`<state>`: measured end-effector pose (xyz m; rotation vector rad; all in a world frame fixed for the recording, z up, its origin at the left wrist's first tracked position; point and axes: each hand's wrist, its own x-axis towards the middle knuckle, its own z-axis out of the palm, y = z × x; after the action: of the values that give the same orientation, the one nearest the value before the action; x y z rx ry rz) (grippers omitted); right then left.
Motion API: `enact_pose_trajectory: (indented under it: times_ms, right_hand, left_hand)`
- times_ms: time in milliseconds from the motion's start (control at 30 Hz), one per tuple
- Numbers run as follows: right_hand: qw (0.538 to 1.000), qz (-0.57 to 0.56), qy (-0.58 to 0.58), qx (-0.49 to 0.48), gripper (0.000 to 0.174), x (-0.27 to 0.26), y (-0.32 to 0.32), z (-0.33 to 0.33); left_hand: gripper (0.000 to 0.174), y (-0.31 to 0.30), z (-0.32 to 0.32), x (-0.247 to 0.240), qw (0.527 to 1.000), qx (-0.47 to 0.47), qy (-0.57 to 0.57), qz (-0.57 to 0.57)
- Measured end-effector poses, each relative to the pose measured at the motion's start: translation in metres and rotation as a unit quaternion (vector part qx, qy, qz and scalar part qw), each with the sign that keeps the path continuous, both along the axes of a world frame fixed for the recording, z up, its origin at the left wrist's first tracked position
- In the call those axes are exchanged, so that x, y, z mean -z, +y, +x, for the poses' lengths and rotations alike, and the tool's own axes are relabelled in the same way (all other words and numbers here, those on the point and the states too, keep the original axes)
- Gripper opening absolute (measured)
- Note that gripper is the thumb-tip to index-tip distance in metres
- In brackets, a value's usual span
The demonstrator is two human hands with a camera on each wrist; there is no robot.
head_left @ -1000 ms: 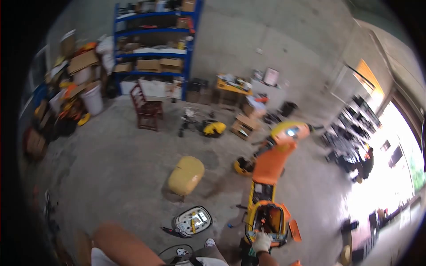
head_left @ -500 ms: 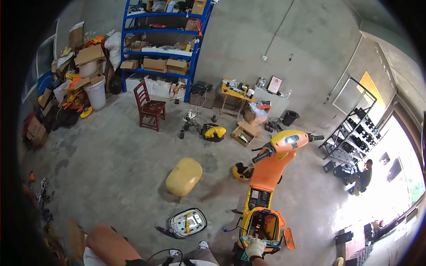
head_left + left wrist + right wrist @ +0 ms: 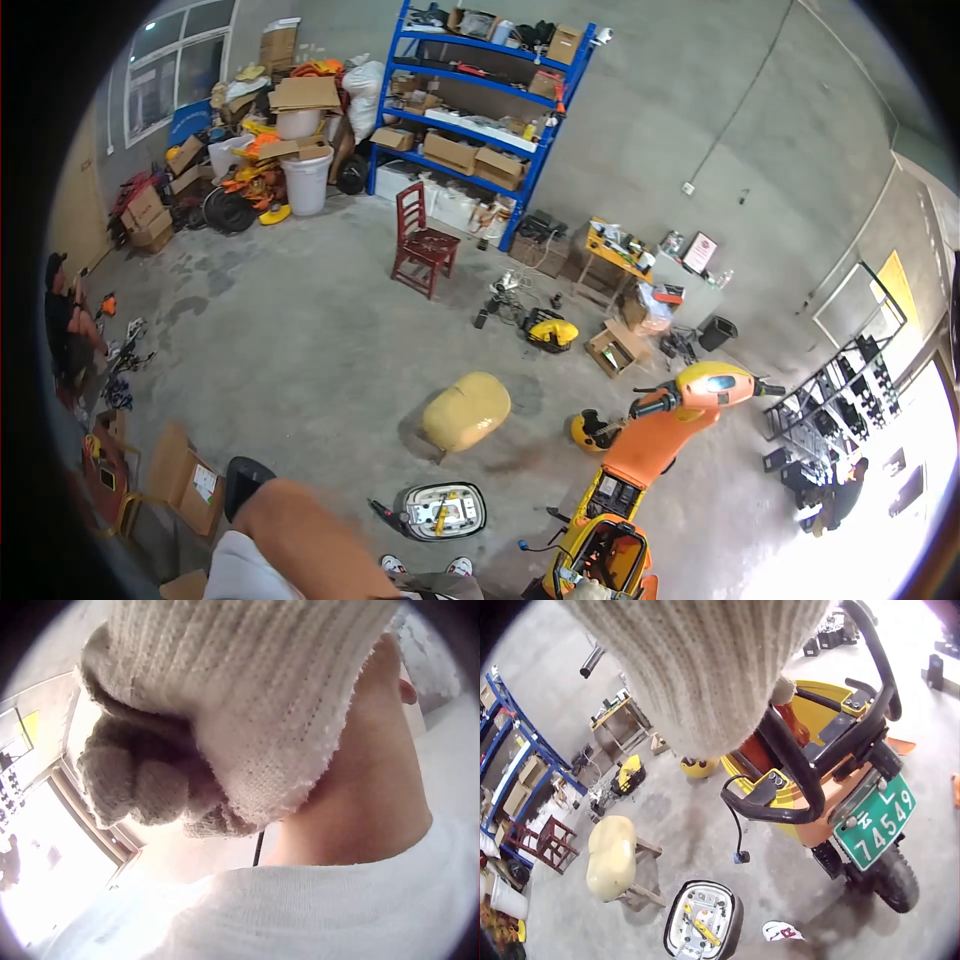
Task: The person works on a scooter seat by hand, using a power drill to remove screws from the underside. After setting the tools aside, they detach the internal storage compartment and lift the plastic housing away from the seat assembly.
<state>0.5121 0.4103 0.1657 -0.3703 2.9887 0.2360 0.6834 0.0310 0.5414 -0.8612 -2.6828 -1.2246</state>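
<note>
In the left wrist view my gloved left hand (image 3: 217,712) is raised beside a neck (image 3: 360,780) and white shirt (image 3: 300,900), fingers curled and nothing visible in them. The head view shows only my left forearm, raised at bottom left. At the back of an orange and yellow scooter (image 3: 640,450), my gloved right hand (image 3: 590,590) is partly cut off by the frame edge. Seen from the right wrist, that hand (image 3: 712,675) grips the black rear rail (image 3: 802,780), most fingers hidden behind the glove cuff. The scooter's seat compartment stands uncovered above a green plate (image 3: 876,821).
The detached seat (image 3: 445,512) lies underside up on the floor near the feet. Beyond are a yellow padded stool (image 3: 467,412), a helmet (image 3: 592,430), a red chair (image 3: 425,245) and blue shelves (image 3: 470,75). A person (image 3: 72,325) is at far left, another (image 3: 845,495) at right.
The head view has swung left, so the room and scooter sit further right and a person shows at far left. My right hand stays at the scooter's rear.
</note>
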Motion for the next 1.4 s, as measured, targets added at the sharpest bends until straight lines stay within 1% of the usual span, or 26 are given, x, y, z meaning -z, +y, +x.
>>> enact_pose_trajectory:
  times_ms: [167, 200, 233, 267, 300, 333, 467, 533, 600, 667, 733, 800, 833, 867, 900, 933, 967, 1000, 1033, 1067, 1100, 1133, 1167, 1200, 1267, 1400]
  right_hand:
    - [0.997, -0.034, -0.012, 0.075, 0.045, -0.010, -0.009, 0.002]
    - [0.999, 0.009, -0.012, 0.040, 0.043, 0.012, 0.001, -0.006]
    - [0.997, -0.022, -0.035, 0.059, 0.045, -0.011, -0.004, 0.002]
    - [0.994, -0.057, -0.058, 0.069, 0.048, -0.034, -0.017, 0.003]
    - [1.000, 0.010, -0.025, 0.013, 0.059, -0.011, -0.008, 0.000]
    - [1.000, 0.019, -0.018, -0.015, 0.067, -0.001, -0.001, -0.005]
    - [0.992, 0.106, -0.073, 0.014, 0.066, -0.002, 0.001, -0.014]
    - [0.994, 0.090, -0.063, 0.007, 0.064, -0.007, -0.005, -0.012]
    - [0.990, 0.110, -0.082, 0.007, 0.059, -0.004, 0.004, -0.015]
    - [0.993, 0.095, -0.065, 0.019, 0.050, -0.031, -0.014, -0.007]
    - [0.997, 0.072, -0.032, 0.000, 0.049, -0.023, -0.010, -0.007]
    - [0.990, 0.068, -0.106, 0.068, 0.037, -0.006, -0.011, -0.012]
    - [0.998, 0.044, -0.028, 0.019, 0.025, -0.009, -0.010, -0.004]
    - [0.998, 0.059, -0.007, 0.022, 0.025, -0.002, -0.010, -0.004]
    - [0.990, 0.086, -0.096, 0.062, 0.041, -0.007, -0.014, -0.009]
    - [0.992, 0.066, -0.099, 0.039, 0.040, 0.005, -0.004, -0.009]
    - [0.997, 0.038, 0.039, -0.048, 0.040, 0.032, 0.015, -0.002]
    - [0.987, 0.106, -0.111, 0.041, 0.041, -0.002, -0.008, -0.004]
    - [0.985, 0.104, -0.128, 0.042, 0.043, -0.004, -0.012, -0.007]
    - [0.992, 0.093, -0.084, 0.020, 0.043, -0.007, -0.013, -0.003]
    - [0.988, 0.119, -0.092, 0.035, 0.043, -0.013, -0.017, -0.001]
    - [0.990, 0.127, -0.065, 0.005, 0.036, -0.009, -0.013, 0.004]
    - [0.986, 0.113, -0.113, 0.038, 0.029, -0.025, -0.023, 0.000]
    - [0.988, 0.106, -0.107, 0.038, 0.025, -0.026, -0.024, 0.001]
    - [0.983, 0.102, -0.142, 0.051, 0.024, -0.033, -0.029, -0.003]
    - [0.977, 0.095, -0.186, 0.050, 0.022, -0.040, -0.030, -0.009]
  left_hand:
    - [0.022, -0.019, 0.036, 0.041, 0.998, 0.040, 0.006, 0.038]
    - [0.022, -0.022, 0.041, 0.046, 0.998, 0.043, 0.004, 0.046]
    - [0.022, -0.021, 0.043, 0.043, 0.998, 0.038, -0.002, 0.051]
    - [0.022, -0.018, 0.037, 0.039, 0.998, 0.024, -0.006, 0.051]
    - [0.022, -0.010, 0.021, 0.026, 0.998, 0.004, -0.011, 0.054]
    - [0.022, -0.003, 0.005, 0.016, 0.998, -0.018, -0.015, 0.058]
    - [0.022, 0.006, -0.015, 0.011, 0.991, -0.093, -0.034, 0.090]
    - [0.022, 0.012, -0.019, 0.016, 0.986, -0.109, -0.046, 0.116]
    - [0.022, 0.023, -0.017, 0.028, 0.985, -0.079, -0.047, 0.146]
    - [0.022, 0.020, 0.004, 0.045, 0.984, -0.042, -0.045, 0.166]
    - [0.023, 0.006, 0.024, 0.058, 0.982, -0.018, -0.047, 0.180]
    - [0.023, -0.002, 0.046, 0.073, 0.978, 0.005, -0.061, 0.197]
    - [0.023, 0.002, 0.062, 0.086, 0.976, 0.018, -0.069, 0.207]
    - [0.023, -0.008, 0.067, 0.088, 0.973, 0.028, -0.080, 0.214]
    - [0.023, -0.008, 0.051, 0.082, 0.971, 0.039, -0.090, 0.219]
    - [0.023, -0.004, 0.053, 0.087, 0.967, 0.052, -0.101, 0.227]
    - [0.023, -0.035, 0.023, 0.064, 0.962, 0.066, -0.121, 0.238]
    - [0.023, -0.029, 0.002, 0.056, 0.955, 0.083, -0.140, 0.249]
    - [0.023, -0.046, 0.000, 0.058, 0.950, 0.099, -0.152, 0.253]
    - [0.023, -0.043, -0.002, 0.061, 0.944, 0.112, -0.169, 0.261]
    - [0.023, -0.044, -0.016, 0.050, 0.987, 0.033, -0.158, -0.018]
    - [0.023, -0.046, -0.030, 0.040, 0.944, -0.037, -0.135, -0.298]
    - [0.024, -0.054, -0.032, 0.064, 0.938, -0.109, -0.172, -0.281]
    - [0.025, -0.069, -0.033, 0.106, 0.925, -0.183, -0.202, -0.266]
    - [0.027, -0.087, -0.012, 0.185, 0.901, -0.384, -0.118, -0.166]
    - [0.026, -0.128, 0.072, 0.289, 0.805, -0.419, -0.364, -0.210]
